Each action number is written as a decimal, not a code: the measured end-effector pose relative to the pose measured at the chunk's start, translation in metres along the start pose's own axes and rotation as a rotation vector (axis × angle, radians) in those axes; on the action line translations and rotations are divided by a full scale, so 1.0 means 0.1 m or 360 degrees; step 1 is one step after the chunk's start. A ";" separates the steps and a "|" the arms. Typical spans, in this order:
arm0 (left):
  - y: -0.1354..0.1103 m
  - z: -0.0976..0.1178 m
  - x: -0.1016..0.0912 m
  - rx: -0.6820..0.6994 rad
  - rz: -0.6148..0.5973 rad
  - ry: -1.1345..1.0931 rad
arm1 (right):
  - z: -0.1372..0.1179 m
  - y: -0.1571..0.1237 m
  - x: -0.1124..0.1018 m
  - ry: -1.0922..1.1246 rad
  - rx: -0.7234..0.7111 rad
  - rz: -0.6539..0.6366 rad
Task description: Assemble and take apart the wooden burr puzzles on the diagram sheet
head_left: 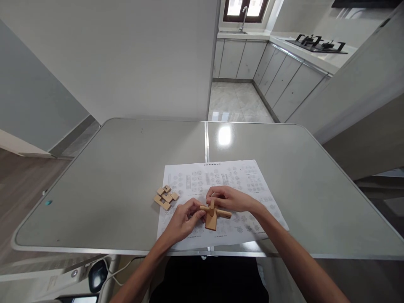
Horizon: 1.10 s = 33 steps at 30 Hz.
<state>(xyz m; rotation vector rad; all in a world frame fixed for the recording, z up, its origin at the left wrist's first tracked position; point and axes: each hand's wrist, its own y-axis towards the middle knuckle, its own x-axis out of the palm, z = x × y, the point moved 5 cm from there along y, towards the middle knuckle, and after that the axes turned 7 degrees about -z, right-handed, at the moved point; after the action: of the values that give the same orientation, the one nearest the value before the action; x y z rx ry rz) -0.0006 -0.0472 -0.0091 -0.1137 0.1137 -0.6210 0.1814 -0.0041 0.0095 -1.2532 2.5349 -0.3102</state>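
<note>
One crossed wooden assembly [211,222], right over the printed sheet [272,211]
Left hand [183,219] pinches one side, right hand [232,198] grips the far side; if either loosens early, I'd bet any piece not locked in slides out and drops.

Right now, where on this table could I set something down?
The widest bare stretch lies right of the printed sheet, out to the tabletop's right edge. Another sits between the loose wooden pieces and the small teal item. It's crowded over the sheet's near half, where your left hand and right hand hold the joined pieces.
</note>
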 end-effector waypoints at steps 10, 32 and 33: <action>-0.01 0.00 0.01 0.0043 -0.0066 -0.0078 | 0.08 -0.09 0.05 0.0164 -0.0059 -0.0087; -0.01 0.04 -0.01 0.0036 0.0081 -0.0149 | 0.74 -0.85 -0.71 0.0873 -0.0089 0.1417; -0.01 0.05 -0.02 0.0039 0.0081 -0.0135 | 0.80 -0.90 -0.78 0.0860 -0.0092 0.1556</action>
<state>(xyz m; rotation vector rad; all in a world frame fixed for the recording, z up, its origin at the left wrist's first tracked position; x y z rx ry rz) -0.0017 -0.0467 -0.0041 -0.1129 0.0266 -0.5659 0.3212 0.0000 -0.0231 0.2065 3.2402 -0.3611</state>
